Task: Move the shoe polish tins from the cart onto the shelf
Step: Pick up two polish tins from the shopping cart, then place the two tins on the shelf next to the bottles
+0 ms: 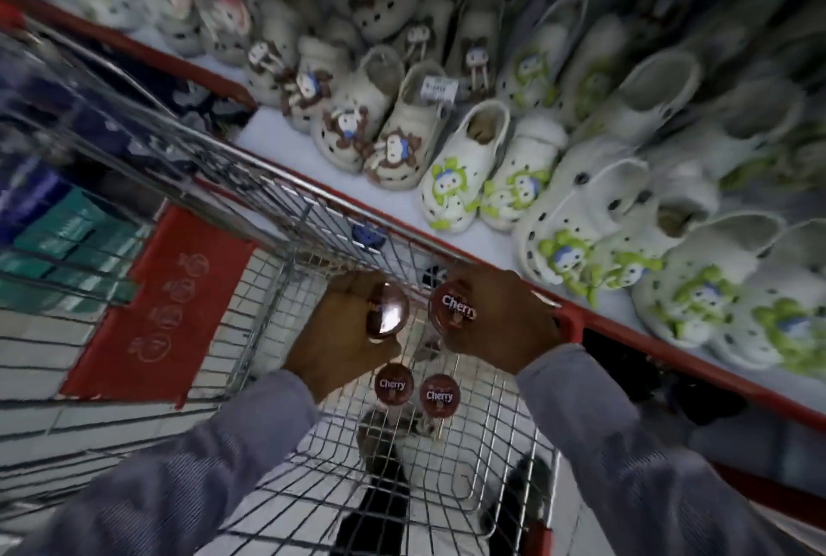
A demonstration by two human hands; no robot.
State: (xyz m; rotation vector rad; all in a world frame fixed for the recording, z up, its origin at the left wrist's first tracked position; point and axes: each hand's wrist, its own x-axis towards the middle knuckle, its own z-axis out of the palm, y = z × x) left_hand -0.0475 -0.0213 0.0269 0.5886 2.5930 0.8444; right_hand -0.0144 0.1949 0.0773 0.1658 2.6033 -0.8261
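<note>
My left hand [333, 341] grips a round dark-red shoe polish tin [388, 313] whose lid glares with reflected light. My right hand [503, 323] holds a second tin [455, 309] labelled "Cherry", face up. Both hands hover above the wire cart basket [313, 242], side by side. Two more "Cherry" tins lie on the basket floor below the hands: one tin [393, 385] on the left and another tin [440, 394] just to its right. The white shelf [322, 180] with a red front edge runs diagonally behind the cart.
Rows of white and cream clogs [456, 180] with cartoon charms fill the shelf; a bare strip lies near its front edge. A red flap [165, 301] hangs in the cart. Teal and blue boxes [58, 238] sit at the left. Tiled floor shows through the basket.
</note>
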